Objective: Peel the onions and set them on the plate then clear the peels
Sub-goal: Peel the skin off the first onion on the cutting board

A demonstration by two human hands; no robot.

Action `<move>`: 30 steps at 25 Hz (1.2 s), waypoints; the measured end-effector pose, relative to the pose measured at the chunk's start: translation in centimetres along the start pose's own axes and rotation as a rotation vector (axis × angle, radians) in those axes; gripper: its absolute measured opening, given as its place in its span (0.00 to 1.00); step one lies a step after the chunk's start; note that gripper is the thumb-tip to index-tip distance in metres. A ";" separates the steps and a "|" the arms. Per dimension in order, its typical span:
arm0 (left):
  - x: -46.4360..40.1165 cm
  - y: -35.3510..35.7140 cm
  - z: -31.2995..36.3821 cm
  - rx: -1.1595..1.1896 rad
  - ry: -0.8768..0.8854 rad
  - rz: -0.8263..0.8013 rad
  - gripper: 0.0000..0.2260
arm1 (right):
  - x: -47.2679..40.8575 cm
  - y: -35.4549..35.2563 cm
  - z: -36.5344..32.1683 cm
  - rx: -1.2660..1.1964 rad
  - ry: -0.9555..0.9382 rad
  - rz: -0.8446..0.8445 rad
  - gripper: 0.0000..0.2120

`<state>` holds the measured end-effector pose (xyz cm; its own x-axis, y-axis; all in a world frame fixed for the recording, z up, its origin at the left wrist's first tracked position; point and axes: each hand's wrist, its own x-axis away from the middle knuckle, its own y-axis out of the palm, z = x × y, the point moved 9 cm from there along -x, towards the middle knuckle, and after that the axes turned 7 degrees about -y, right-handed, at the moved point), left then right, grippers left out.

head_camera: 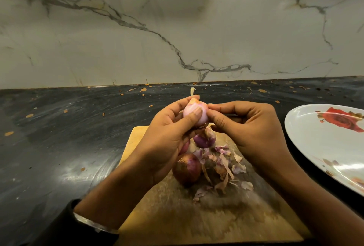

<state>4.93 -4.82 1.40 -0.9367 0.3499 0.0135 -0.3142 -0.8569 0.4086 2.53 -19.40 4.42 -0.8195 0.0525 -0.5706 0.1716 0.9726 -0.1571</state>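
My left hand (167, 137) grips a small pale pink onion (192, 111) above the wooden cutting board (206, 218), its dry stem pointing up. My right hand (242, 127) pinches the onion's right side with thumb and fingertips. On the board below lie an unpeeled purple-brown onion (186, 168), a second purple onion (203, 139) and a third one partly hidden behind my left hand. A heap of loose peels (222, 165) lies beside them. The white plate (315, 147) with a red rose print sits at the right, with no onions visible on it.
The board lies on a dark stone counter (69, 137) spotted with orange specks. A marble-pattern wall (177, 29) rises behind the counter. The plate runs past the right frame edge.
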 end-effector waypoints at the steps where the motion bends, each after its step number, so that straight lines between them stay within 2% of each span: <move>1: 0.0 0.0 0.0 -0.010 0.006 -0.004 0.24 | 0.0 0.0 -0.1 0.026 -0.013 -0.004 0.08; 8: 0.3 -0.4 0.5 -0.210 0.102 0.067 0.25 | 0.5 0.0 -0.4 0.208 -0.076 0.031 0.05; 11: 0.4 -0.3 0.5 -0.223 0.105 0.066 0.24 | 0.3 -0.5 -0.7 0.264 -0.111 0.072 0.03; 16: 0.3 -0.3 0.9 -0.222 0.116 0.044 0.25 | 0.2 -0.1 -0.1 0.083 -0.056 0.029 0.08; 21: 0.5 -0.1 1.2 -0.283 0.125 0.024 0.24 | -0.2 0.0 0.2 0.035 -0.030 -0.014 0.06; 30: 0.7 0.2 1.1 -0.386 0.163 0.031 0.26 | 0.0 -0.2 -1.1 0.292 -0.148 -0.006 0.04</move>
<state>4.34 -4.33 2.47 -0.9492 0.2836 -0.1363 -0.2911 -0.9560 0.0377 1.92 -19.31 5.30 -0.7363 -0.0078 -0.6766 0.3341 0.8653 -0.3736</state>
